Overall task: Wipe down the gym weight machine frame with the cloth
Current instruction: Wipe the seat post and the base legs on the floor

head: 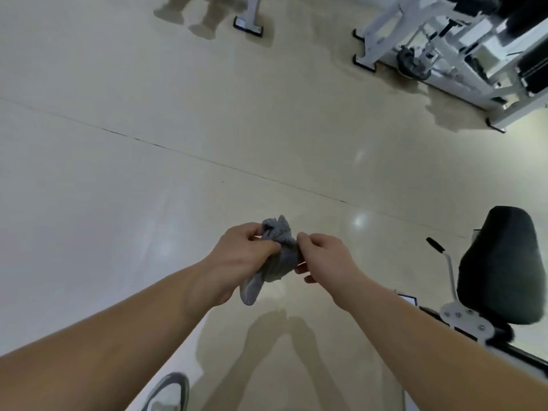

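Note:
A grey cloth is bunched up between both hands in front of me, above the pale floor. My left hand grips its upper and left part, and a tail of cloth hangs below that hand. My right hand pinches the cloth's right edge with thumb and fingers. A white-framed weight machine with black pads and a weight plate stands far off at the upper right, away from both hands.
A black padded seat on a white bracket with a lever handle stands close at my right. Another white machine foot sits at the top centre. My shoe shows at the bottom. Glossy beige floor spreads between.

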Demonstrator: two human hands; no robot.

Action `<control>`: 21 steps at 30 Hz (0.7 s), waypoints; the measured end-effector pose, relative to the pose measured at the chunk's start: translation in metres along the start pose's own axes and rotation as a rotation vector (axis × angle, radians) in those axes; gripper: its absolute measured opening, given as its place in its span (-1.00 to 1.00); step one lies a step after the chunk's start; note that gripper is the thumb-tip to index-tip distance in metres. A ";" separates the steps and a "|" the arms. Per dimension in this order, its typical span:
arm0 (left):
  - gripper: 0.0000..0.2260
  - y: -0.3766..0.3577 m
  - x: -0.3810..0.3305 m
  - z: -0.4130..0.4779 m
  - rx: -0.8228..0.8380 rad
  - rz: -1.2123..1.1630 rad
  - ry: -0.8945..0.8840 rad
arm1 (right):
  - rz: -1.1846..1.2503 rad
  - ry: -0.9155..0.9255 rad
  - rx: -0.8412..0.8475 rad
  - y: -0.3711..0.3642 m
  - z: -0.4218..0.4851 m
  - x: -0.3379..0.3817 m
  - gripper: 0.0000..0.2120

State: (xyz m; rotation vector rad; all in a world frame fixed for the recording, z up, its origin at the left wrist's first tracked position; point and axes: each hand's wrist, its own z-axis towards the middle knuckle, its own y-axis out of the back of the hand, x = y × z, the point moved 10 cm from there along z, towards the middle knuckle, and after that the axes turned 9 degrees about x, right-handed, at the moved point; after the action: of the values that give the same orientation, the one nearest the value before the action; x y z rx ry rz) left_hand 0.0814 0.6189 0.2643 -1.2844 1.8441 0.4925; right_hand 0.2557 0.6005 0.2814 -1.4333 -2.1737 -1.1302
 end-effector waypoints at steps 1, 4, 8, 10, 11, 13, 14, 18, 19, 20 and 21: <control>-0.88 -0.006 -0.021 -0.006 0.011 0.025 -0.001 | -0.025 0.010 -0.021 0.015 -0.007 0.016 -0.55; -0.89 -0.028 -0.075 -0.021 0.034 0.118 0.009 | -0.028 0.002 -0.089 0.058 -0.025 0.041 -0.52; -0.83 -0.064 -0.133 -0.029 0.080 0.138 0.042 | 0.082 -0.057 -0.116 0.106 -0.048 0.049 -0.53; -0.82 -0.076 -0.159 -0.035 0.073 0.181 0.070 | 0.123 -0.070 -0.112 0.131 -0.060 0.057 -0.57; -0.82 -0.083 -0.173 -0.040 0.071 0.195 0.078 | 0.140 -0.064 -0.116 0.145 -0.067 0.062 -0.60; -0.80 -0.094 -0.202 -0.046 0.064 0.225 0.063 | 0.153 -0.034 -0.167 0.171 -0.079 0.079 -0.65; -0.79 -0.098 -0.214 -0.048 0.058 0.236 0.069 | 0.162 -0.036 -0.200 0.181 -0.085 0.085 -0.67; -0.83 -0.110 -0.262 -0.038 0.000 0.282 0.063 | 0.290 -0.098 -0.286 0.199 -0.097 0.109 -0.73; -0.85 -0.112 -0.273 -0.031 -0.002 0.313 0.063 | 0.323 -0.131 -0.336 0.208 -0.095 0.109 -0.74; -0.87 -0.116 -0.284 -0.025 0.010 0.346 0.073 | 0.357 -0.170 -0.407 0.219 -0.095 0.110 -0.75; -0.89 -0.121 -0.297 -0.017 0.038 0.364 0.074 | 0.410 -0.191 -0.478 0.230 -0.095 0.112 -0.76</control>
State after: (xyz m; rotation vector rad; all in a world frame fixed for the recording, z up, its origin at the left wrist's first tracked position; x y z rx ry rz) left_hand 0.2283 0.7324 0.5264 -0.9533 2.1511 0.6050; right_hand 0.3903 0.6449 0.5143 -2.1445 -1.6530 -1.4548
